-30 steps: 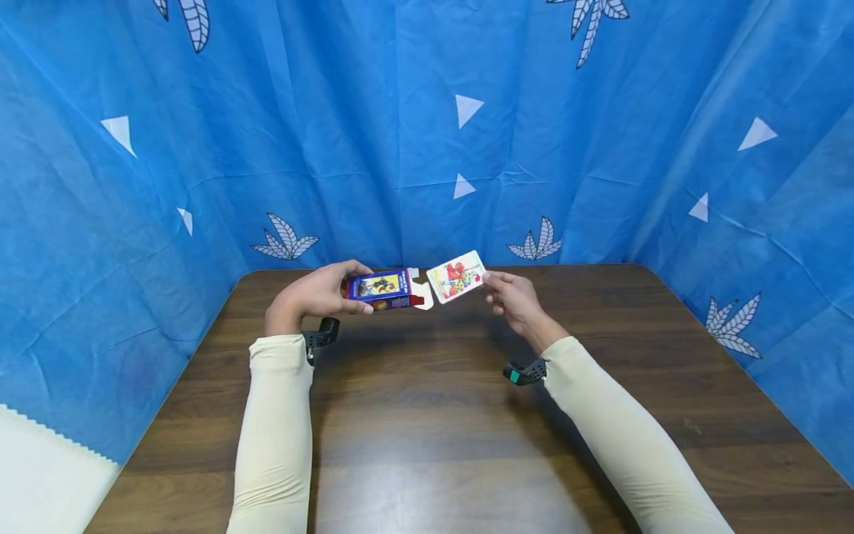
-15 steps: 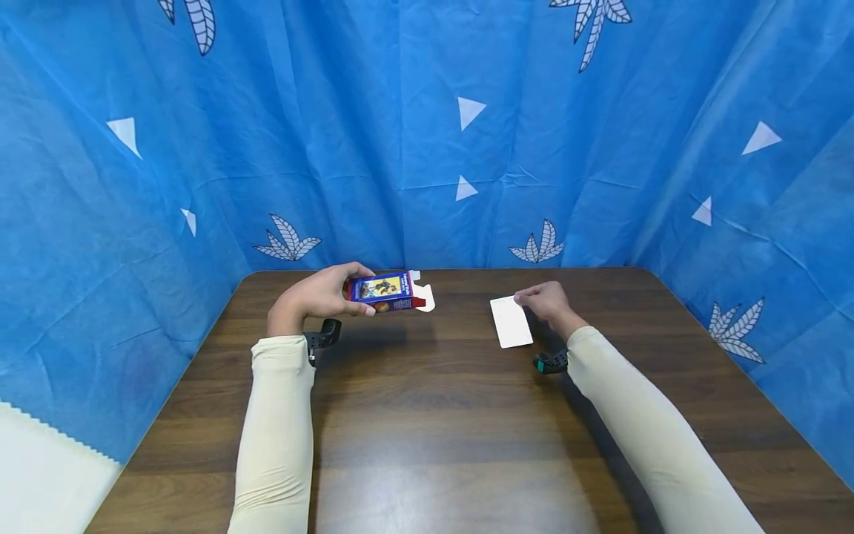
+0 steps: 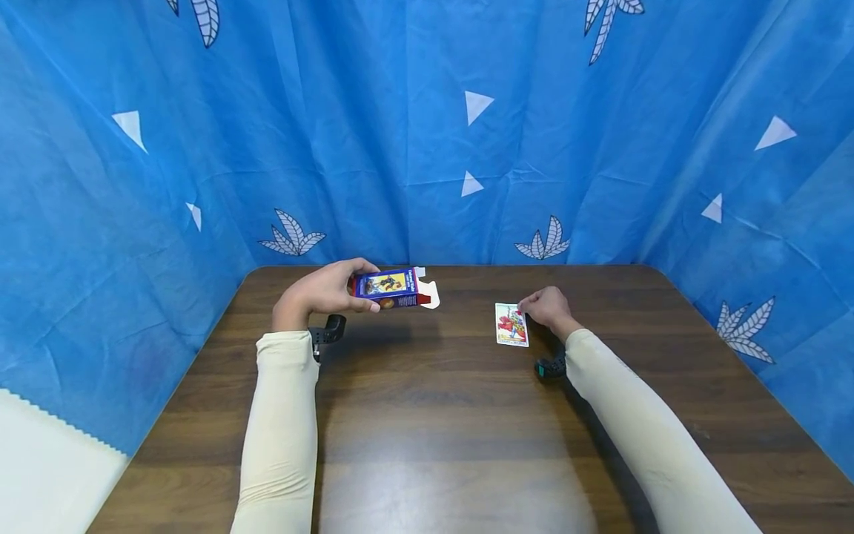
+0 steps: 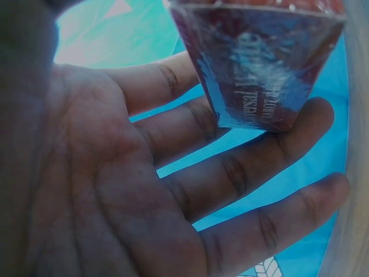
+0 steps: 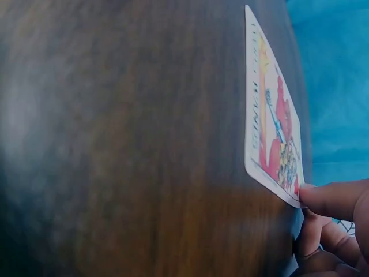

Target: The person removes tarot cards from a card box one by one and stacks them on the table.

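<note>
In the head view my left hand grips a blue and red tarot card box by its left end. The box's white end flap hangs open toward the right. Fingers extend beneath the box in the left wrist view, where its dark end carries silver lettering. To the right, my right hand pinches a tarot card by one corner. That card is face up at the tabletop, and its picture has red and yellow in it. The right wrist view shows the thumb on the card's corner.
A dark brown wooden table spreads under both arms. Blue curtain with white triangles and leaves surrounds its back and sides. White cloth shows at the lower left.
My right hand has moved right and down with the card, from beside the box's flap to the tabletop. The card looked plain white half a second ago. The left hand keeps its grip.
</note>
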{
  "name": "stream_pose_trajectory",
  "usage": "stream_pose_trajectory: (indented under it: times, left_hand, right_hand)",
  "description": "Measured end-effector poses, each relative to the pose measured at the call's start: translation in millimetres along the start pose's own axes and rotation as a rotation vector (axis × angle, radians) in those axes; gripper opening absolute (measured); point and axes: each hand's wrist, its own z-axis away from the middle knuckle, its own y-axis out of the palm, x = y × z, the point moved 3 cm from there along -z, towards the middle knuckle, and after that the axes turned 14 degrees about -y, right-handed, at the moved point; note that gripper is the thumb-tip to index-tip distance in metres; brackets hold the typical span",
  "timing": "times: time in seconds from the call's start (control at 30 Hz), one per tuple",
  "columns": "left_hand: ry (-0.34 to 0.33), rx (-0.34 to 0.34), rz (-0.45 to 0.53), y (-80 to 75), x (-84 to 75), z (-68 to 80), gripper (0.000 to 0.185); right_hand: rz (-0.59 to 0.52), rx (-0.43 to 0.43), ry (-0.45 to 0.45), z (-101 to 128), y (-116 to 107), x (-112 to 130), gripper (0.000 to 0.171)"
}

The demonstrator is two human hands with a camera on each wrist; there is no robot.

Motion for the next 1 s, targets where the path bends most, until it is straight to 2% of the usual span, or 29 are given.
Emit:
stream_pose_trajectory:
  times: [0.43, 0.57, 0.67, 0.77, 0.83, 0.87, 0.93, 1.0]
  left_hand:
    - [0.004, 0.005, -0.001, -0.8, -0.6, -3.2, 0.077]
    - [0.0, 0.01, -0.011, -0.1, -0.3, -3.1, 0.077]
    - [-0.002, 0.017, -0.011, 0.3, -0.7, -2.8, 0.076]
    - [-0.001, 0.016, -0.008, 0.1, -1.5, -3.5, 0.076]
    - [-0.004, 0.011, -0.005, -0.1, -2.3, -3.9, 0.076]
    - [-0.004, 0.008, -0.004, -0.3, -2.3, -4.3, 0.076]
    - [-0.002, 0.002, -0.002, -0.6, -2.4, -4.9, 0.077]
    - [-0.004, 0.0, 0.003, -0.4, -2.4, -5.3, 0.077]
  right_hand:
    - [0.095, 0.006, -0.069, -5, -1, 5, 0.026]
    - [0.122, -0.048, -0.113, -4, 1, 14, 0.032]
    - [0.027, -0.116, -0.211, -1, 6, 37, 0.036]
    - [-0.165, -0.145, -0.362, 4, 15, 75, 0.033]
    - [-0.304, -0.094, -0.444, 9, 23, 103, 0.03]
    - [-0.363, -0.055, -0.455, 12, 26, 115, 0.029]
    - [-0.453, 0.043, -0.445, 17, 33, 136, 0.028]
    - [-0.491, 0.151, -0.382, 22, 40, 150, 0.027]
